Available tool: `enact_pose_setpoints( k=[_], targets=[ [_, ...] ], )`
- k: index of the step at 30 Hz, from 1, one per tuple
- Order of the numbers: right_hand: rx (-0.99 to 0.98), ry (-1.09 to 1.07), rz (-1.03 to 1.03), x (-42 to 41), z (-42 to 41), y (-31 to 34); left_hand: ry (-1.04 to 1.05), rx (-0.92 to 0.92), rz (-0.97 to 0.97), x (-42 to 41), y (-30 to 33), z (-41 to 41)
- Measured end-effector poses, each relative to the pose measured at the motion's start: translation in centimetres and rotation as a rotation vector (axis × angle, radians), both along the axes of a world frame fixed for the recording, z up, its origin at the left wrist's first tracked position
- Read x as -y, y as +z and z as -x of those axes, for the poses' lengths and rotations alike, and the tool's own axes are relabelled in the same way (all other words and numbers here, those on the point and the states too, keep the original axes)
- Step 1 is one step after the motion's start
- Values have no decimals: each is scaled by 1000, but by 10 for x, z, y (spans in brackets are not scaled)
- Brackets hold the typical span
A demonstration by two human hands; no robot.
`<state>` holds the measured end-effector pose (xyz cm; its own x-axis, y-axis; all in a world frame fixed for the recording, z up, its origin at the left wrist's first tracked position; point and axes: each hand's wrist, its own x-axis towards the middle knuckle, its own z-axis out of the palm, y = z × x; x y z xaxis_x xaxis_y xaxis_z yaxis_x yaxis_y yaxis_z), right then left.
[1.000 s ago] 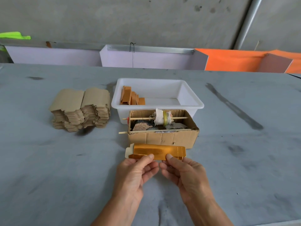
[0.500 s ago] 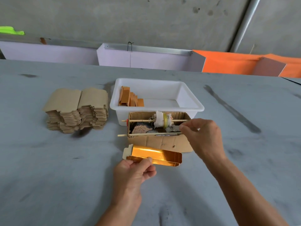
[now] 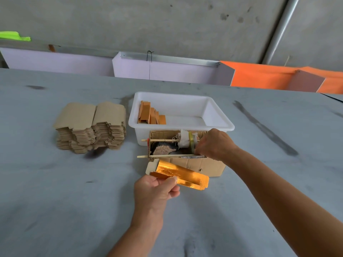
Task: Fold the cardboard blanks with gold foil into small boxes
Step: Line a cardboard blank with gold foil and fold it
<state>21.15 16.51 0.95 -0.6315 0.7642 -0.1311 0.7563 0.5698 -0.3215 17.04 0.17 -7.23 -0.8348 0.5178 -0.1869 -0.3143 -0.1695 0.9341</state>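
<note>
Left hand (image 3: 155,191) pinched the half-folded gold blank (image 3: 181,174) between thumb and fingers; right hand (image 3: 213,144) had fingers curled in the cardboard box (image 3: 204,166) (fingertips hidden, can't tell what they held).

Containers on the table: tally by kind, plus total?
White plastic tub: 1
Open cardboard box: 1
Partly folded gold-foil blank, not yet a closed box: 1
Total: 3

Tub (image 3: 219,125) and carton (image 3: 206,166) block ahead — flanks open.
</note>
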Motion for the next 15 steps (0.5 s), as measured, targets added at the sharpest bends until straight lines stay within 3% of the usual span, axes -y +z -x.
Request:
enact_pose_setpoints(
  k=[4, 15],
  targets=[
    [-4, -28, -25, -6, 5, -10, -3, -2, 14, -4, 0, 0],
    [-151, -137, 166, -6, 10, -10, -6, 1, 41, -6, -3, 1]
  ],
)
